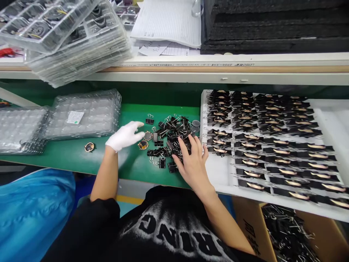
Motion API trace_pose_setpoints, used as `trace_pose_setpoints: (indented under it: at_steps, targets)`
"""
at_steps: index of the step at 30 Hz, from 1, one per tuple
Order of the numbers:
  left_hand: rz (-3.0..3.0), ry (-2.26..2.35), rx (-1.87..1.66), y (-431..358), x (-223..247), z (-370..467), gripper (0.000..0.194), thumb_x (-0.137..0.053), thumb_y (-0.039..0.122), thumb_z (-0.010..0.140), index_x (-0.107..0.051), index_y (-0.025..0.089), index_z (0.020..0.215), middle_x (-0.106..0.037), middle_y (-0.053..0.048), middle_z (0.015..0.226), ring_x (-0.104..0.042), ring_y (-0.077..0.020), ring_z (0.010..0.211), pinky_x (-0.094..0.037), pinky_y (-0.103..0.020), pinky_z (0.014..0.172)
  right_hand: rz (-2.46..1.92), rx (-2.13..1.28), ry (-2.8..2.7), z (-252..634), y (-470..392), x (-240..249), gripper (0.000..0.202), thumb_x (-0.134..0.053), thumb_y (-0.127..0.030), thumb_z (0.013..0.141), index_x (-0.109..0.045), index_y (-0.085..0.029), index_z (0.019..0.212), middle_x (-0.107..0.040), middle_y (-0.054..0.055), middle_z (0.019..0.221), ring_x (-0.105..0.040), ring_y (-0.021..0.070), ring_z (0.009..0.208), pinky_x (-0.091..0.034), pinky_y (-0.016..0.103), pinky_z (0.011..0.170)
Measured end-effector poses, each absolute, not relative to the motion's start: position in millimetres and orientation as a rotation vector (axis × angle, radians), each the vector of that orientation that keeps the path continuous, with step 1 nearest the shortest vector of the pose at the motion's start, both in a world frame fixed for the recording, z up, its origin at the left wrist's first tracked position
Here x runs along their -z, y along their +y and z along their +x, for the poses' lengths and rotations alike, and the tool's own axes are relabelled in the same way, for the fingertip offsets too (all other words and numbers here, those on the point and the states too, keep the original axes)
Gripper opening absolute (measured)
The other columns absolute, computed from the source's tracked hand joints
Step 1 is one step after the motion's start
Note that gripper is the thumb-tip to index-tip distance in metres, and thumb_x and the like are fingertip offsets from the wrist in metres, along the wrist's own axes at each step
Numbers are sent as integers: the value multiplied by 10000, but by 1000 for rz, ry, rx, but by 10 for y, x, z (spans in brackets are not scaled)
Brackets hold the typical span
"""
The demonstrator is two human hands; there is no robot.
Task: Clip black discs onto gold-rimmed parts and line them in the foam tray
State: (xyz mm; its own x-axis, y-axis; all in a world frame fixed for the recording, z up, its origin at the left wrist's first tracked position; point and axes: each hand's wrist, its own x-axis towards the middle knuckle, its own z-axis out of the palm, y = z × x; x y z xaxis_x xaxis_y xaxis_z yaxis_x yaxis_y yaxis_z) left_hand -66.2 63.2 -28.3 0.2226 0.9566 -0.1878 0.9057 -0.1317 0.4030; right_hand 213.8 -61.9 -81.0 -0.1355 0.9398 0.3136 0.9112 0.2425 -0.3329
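Observation:
My left hand (pixel 124 137), in a white glove with bare fingertips, hovers over the green bench with its fingers apart and nothing in them. Just beyond its fingertips lie two round, gold-rimmed watch parts (pixel 143 145). Another such round part (pixel 89 147) rests further left. My bare right hand (pixel 194 160) reaches into a heap of black binder clips (pixel 174 127), fingers spread and their tips among the clips; no clip shows gripped. A single binder clip (pixel 149 119) sits apart behind the heap. Beside the heap is a small round grey piece (pixel 195 123).
Rows of clipped gold-edged parts fill a white tray (pixel 220 171) on the right. Clear plastic trays (pixel 84 114) are stacked at left. More trays (pixel 89 47) overhang the shelf edge (pixel 174 77). Below right, a cardboard box (pixel 247 222) holds clips. Blue clothing (pixel 35 214) is close at left.

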Motion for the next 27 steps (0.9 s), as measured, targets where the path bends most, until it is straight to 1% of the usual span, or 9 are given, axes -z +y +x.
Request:
trace_pose_setpoints:
  at_steps: [3, 5, 8, 11, 14, 18, 21, 24, 27]
  targets:
    - [2259, 1706, 178, 584, 468, -604, 754, -653, 524, 841, -515, 231, 1522, -542, -162, 1504, -554, -393, 1333, -497, -506, 1080, -1658, -73, -2072, 2157, -671, 785, 507, -483, -378, 1084, -466, -186, 1553, -382, 249, 1631, -283, 410, 1561, -264, 660, 1193]
    - [2343, 1694, 238, 574, 543, -530, 700, -644, 513, 841, -556, 230, 1475, -557, -166, 1456, -561, -403, 1292, -507, -503, 1036, -1628, -56, -2079, 2175, -706, 752, 492, -497, -366, 1080, -484, -184, 1537, -407, 247, 1613, -303, 412, 1552, -268, 655, 1193]
    - [2380, 1667, 240, 595, 574, -457, 560, -620, 497, 860, -630, 245, 1361, -611, -140, 1338, -633, -353, 1154, -525, -459, 970, -1581, -40, -2087, 2209, -765, 709, 472, -521, -334, 1070, -500, -194, 1521, -441, 243, 1586, -341, 411, 1535, -286, 653, 1186]
    - [2358, 1680, 216, 621, 566, -458, 494, -620, 514, 861, -663, 238, 1269, -646, -121, 1219, -672, -312, 1035, -534, -425, 921, -1543, -27, -2055, 2243, -835, 702, 439, -543, -289, 1058, -530, -196, 1487, -483, 235, 1557, -385, 396, 1520, -293, 650, 1189]
    - [2354, 1748, 116, 624, 528, -516, 452, -619, 512, 863, -685, 222, 1204, -668, -115, 1167, -679, -298, 1012, -535, -407, 918, -1465, 8, -1971, 2278, -906, 720, 400, -584, -231, 1032, -564, -191, 1429, -555, 216, 1494, -459, 373, 1477, -310, 636, 1194]
    - [2283, 1881, -155, 641, 407, -622, 391, -613, 526, 887, -715, 235, 1128, -708, -80, 1073, -685, -259, 982, -533, -366, 924, -1299, 46, -1708, 2310, -957, 718, 426, -633, -115, 966, -578, -194, 1381, -647, 184, 1338, -607, 318, 1318, -471, 538, 1103]
    - [2260, 1919, -207, 676, 384, -619, 385, -602, 555, 900, -723, 234, 1075, -711, -68, 1028, -687, -244, 948, -539, -359, 908, -1205, -101, -1543, 2295, -934, 696, 433, -605, -81, 958, -592, -217, 1369, -663, 155, 1279, -653, 278, 1220, -557, 480, 1027]
    - [2322, 1883, -46, 688, 483, -550, 361, -596, 504, 899, -723, 216, 1074, -691, -92, 1076, -686, -266, 971, -541, -380, 906, -1149, -274, -1529, 2258, -897, 693, 401, -591, -90, 973, -607, -231, 1348, -674, 139, 1275, -659, 268, 1211, -563, 484, 1032]
    - [2338, 1886, -19, 648, 591, -516, 447, -578, 487, 910, -687, 202, 1238, -661, -118, 1216, -679, -286, 1063, -535, -392, 955, -1134, -334, -1580, 2244, -899, 727, 387, -597, -98, 981, -612, -239, 1341, -685, 130, 1280, -658, 267, 1211, -550, 489, 1031]
